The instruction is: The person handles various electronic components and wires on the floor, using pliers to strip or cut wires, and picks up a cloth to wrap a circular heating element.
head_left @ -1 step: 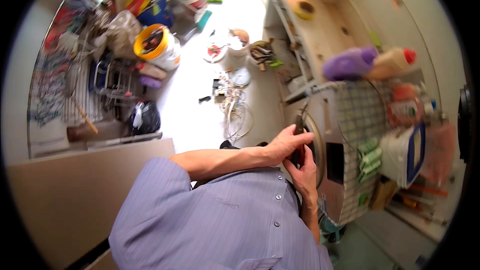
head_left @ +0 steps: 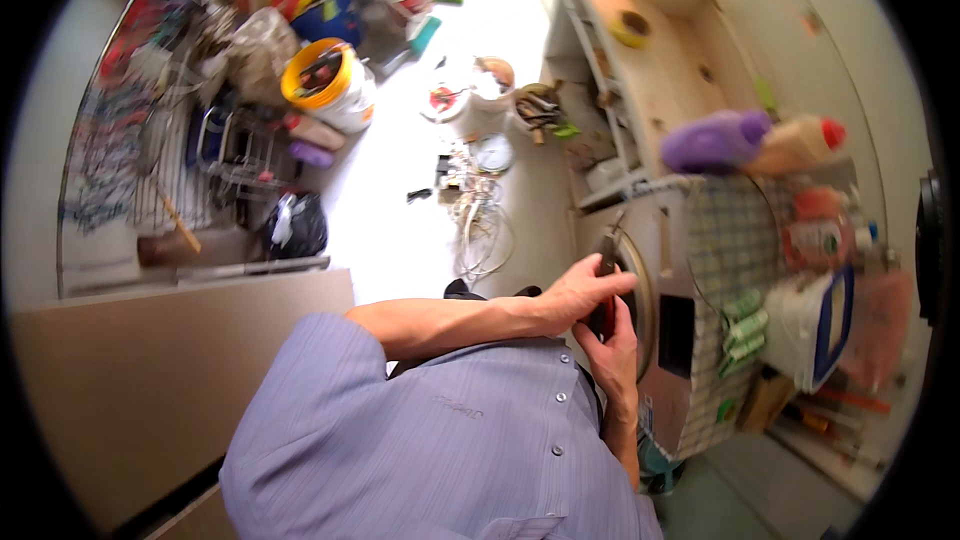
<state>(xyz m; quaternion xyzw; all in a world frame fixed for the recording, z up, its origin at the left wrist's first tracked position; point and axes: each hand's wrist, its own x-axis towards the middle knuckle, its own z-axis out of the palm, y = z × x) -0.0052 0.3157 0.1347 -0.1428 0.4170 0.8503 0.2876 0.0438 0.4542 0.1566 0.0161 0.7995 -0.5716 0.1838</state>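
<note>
Close in front of my shirt, at the right of the view, both hands meet on a dark hand tool [head_left: 606, 252] with red on its grip, which looks like pliers. My left hand [head_left: 578, 292] reaches across from the left and closes around its upper part, fingers pointing right. My right hand [head_left: 614, 342] wraps the red lower end from below. The tool points away from me, and a thin tip or wire shows at its far end, too small to make out. Just right of the hands stands a front-loading washing machine [head_left: 648, 230] with a round door.
A checkered cloth [head_left: 725, 230] covers the machine, bearing a purple bottle [head_left: 712, 140] and a white tub [head_left: 795, 325]. On the floor lie pale cables [head_left: 485, 240], a round dial [head_left: 492, 153] and small buckets [head_left: 493, 80]. A yellow-rimmed bucket [head_left: 350, 100] and black bag [head_left: 297, 225] stand left.
The whole view has shifted slightly, so the surroundings sit a little further right. Both hands keep the same hold on the tool.
</note>
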